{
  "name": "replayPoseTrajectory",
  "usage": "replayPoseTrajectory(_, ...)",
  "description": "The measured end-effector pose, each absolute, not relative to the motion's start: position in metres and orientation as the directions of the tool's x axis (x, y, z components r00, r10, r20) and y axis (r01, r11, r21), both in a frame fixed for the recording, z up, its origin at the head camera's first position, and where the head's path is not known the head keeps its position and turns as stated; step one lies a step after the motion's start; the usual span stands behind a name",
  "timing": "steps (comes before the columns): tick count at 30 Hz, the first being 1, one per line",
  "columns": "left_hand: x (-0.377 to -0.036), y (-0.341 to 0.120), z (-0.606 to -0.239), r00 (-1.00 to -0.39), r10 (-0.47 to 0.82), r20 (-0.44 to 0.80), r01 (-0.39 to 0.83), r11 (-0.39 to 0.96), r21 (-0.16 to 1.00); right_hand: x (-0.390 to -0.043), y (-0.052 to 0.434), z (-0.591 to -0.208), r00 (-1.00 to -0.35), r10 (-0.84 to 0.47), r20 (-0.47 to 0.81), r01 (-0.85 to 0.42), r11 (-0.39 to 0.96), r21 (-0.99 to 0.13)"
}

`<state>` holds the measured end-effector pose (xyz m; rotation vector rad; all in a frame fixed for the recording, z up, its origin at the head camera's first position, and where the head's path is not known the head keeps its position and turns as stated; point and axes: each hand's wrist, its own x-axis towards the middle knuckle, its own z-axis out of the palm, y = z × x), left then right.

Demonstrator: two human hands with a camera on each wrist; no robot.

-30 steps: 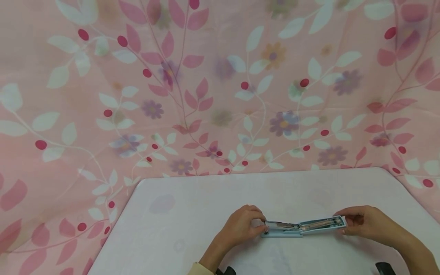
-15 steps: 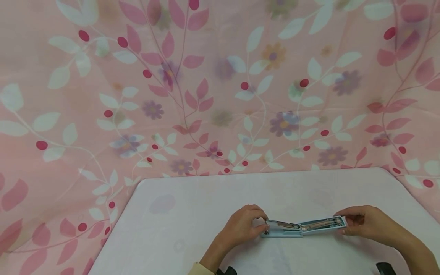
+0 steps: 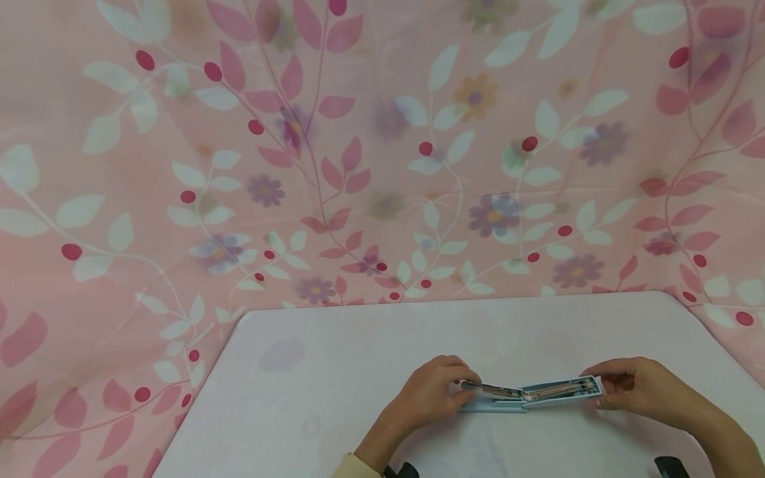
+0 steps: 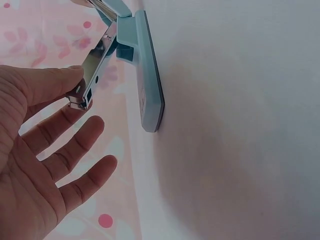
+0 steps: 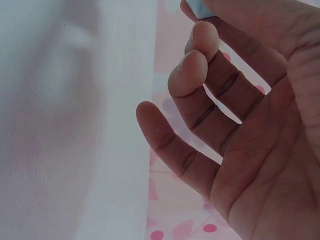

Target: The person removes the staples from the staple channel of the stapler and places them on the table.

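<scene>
A light blue stapler point(image 3: 562, 390) is spread apart over the table, its top cover swung far back to the right. My left hand point(image 3: 433, 393) pinches the front end of its metal staple magazine point(image 4: 92, 70) between thumb and index finger; the other fingers are spread loosely. Below the magazine, and apart from it at the front, is the blue base point(image 4: 145, 75) with a dark underside. At the other end, my right hand point(image 3: 642, 390) pinches the tip of the cover. Only a small blue corner point(image 5: 200, 8) of it shows in the right wrist view.
The white table point(image 3: 335, 372) has rounded far corners. Behind it hangs a pink floral cloth point(image 3: 382, 166). Black wrist pieces show at the bottom edge, one dark piece point(image 3: 671, 466) under the right forearm.
My left hand has shifted slightly right, and its fingertips now pinch the magazine's front end, which sits clear of the base. The right hand and the cover stay put.
</scene>
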<state>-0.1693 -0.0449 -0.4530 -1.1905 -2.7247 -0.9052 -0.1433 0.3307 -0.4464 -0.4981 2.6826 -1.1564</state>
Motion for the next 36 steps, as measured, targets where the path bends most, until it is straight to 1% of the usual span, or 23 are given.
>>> replayPoseTrajectory(7,-0.169,-0.039,-0.453,-0.665,0.691,0.283,0.728,0.515,0.452,-0.142,0.331,-0.446,-0.932,-0.360,-0.040,-0.223,0.656,-0.721)
replayPoseTrajectory(15,-0.171,-0.033,-0.456,-0.637,0.719,0.276,0.761,0.530,0.374,-0.141,0.330,-0.444,-0.933,-0.357,-0.039,-0.220,0.654,-0.724)
replayPoseTrajectory(18,-0.170,-0.033,-0.457,-0.631,0.727,0.273,0.769,0.539,0.343,-0.141,0.330,-0.445,-0.927,-0.373,-0.024,-0.242,0.648,-0.722)
replayPoseTrajectory(24,-0.167,-0.032,-0.454,-0.635,0.732,0.245,0.771,0.578,0.268,-0.142,0.329,-0.446,-0.927,-0.372,-0.038,-0.231,0.650,-0.724)
replayPoseTrajectory(32,-0.169,-0.030,-0.453,-0.645,0.737,0.203,0.760,0.592,0.268,-0.142,0.330,-0.446,-0.930,-0.364,-0.042,-0.222,0.651,-0.726)
replayPoseTrajectory(36,-0.170,-0.029,-0.457,-0.636,0.748,0.189,0.768,0.591,0.246,-0.142,0.331,-0.446,-0.929,-0.369,-0.013,-0.243,0.639,-0.729)
